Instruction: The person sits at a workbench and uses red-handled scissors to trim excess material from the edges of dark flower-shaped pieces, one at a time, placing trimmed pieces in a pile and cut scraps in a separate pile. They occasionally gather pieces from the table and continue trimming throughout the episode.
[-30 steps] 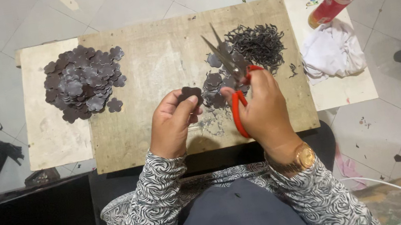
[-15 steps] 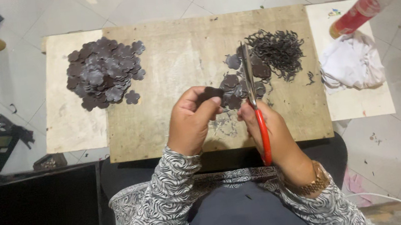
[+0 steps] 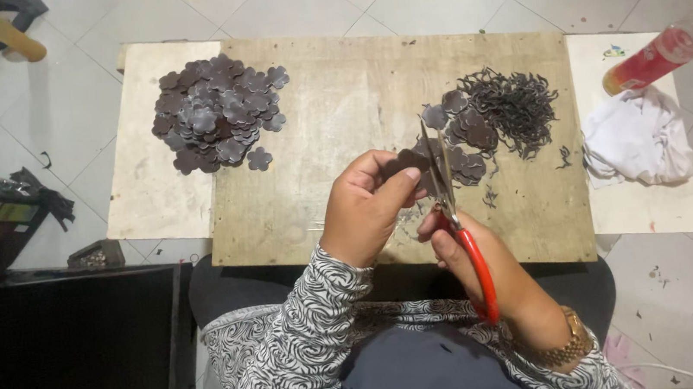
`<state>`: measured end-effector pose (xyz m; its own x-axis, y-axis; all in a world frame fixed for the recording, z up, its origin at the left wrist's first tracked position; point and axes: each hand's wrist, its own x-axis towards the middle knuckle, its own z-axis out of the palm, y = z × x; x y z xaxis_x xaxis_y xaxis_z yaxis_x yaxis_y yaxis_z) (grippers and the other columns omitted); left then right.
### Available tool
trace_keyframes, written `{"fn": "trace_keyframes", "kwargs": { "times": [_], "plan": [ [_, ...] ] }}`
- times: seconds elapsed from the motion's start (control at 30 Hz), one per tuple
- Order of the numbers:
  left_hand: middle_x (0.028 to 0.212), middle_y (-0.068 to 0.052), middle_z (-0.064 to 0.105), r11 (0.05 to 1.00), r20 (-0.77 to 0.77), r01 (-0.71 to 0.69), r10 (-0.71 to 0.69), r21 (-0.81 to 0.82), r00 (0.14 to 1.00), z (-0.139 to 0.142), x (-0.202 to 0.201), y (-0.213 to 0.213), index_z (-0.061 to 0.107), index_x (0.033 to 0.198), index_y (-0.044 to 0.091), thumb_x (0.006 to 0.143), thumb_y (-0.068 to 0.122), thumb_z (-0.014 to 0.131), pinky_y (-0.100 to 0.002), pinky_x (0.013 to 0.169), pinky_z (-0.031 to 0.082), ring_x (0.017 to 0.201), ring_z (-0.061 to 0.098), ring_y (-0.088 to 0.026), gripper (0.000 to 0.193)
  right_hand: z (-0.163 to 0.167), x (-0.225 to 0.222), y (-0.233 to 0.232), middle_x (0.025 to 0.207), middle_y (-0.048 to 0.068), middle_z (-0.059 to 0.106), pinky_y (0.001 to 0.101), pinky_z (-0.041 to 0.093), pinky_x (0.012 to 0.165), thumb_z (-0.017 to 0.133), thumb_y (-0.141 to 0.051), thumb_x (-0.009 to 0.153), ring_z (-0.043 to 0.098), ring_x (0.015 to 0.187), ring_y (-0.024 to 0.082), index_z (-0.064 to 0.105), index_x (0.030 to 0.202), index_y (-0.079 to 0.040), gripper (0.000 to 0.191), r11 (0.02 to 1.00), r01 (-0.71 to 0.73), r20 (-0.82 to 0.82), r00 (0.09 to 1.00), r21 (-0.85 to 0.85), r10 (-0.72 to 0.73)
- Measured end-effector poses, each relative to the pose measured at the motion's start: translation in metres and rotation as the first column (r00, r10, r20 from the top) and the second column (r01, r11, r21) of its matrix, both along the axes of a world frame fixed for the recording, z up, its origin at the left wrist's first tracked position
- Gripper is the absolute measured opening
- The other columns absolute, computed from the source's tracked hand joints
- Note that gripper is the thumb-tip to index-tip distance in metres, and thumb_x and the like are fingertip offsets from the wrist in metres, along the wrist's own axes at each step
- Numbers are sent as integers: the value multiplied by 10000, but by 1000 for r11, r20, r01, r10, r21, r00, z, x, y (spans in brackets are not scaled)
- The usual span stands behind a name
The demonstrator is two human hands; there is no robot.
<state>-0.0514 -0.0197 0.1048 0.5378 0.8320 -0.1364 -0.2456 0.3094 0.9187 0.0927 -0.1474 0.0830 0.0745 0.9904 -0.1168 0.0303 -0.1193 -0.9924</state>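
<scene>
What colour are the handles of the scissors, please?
Red, seen in the head view: scissors in the right hand.

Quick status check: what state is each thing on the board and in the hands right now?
left hand: pinching a dark piece
right hand: gripping red-handled scissors, blades nearly shut beside the piece
left pile of flower-shaped pieces: heaped, untouched
right pile of pieces: loose, beside curly trimmings
white cloth: crumpled
bottle: lying on its side

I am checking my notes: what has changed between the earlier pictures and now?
The right hand swung the scissors from slanting to nearly straight up the board, blades beside the dark piece in the left hand. Both grips stayed. The two piles and the white cloth lie as before.
</scene>
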Motion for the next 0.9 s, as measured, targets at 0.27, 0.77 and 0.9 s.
{"fn": "trace_keyframes", "kwargs": {
  "times": [0.27,0.77,0.9],
  "plan": [
    [863,-9,695,999,-67,-37,38,17,997,0,1,-1,668,949,20,958,151,696,-241,724,564,781,639,-61,134,-5,-4,2,939,3,598,249,502,718,485,-470,1012,556,807,83,598,1151,-39,467,998,-55,15,998,6,55],
    [830,-19,691,996,-75,-86,87,15,993,1,13,-12,653,883,27,949,136,692,-249,712,534,760,625,-81,133,-13,-7,0,845,12,543,249,449,682,382,-512,1060,503,751,98,599,1110,-30,530,999,20,-65,998,25,-18],
    [832,-37,695,996,-39,-88,88,-15,995,5,14,-14,643,898,20,955,135,682,-252,667,524,734,615,-88,134,-15,-9,1,848,4,540,240,448,653,378,-527,1054,503,729,94,592,1076,-37,535,999,44,-81,996,6,-43]
  ]
}}
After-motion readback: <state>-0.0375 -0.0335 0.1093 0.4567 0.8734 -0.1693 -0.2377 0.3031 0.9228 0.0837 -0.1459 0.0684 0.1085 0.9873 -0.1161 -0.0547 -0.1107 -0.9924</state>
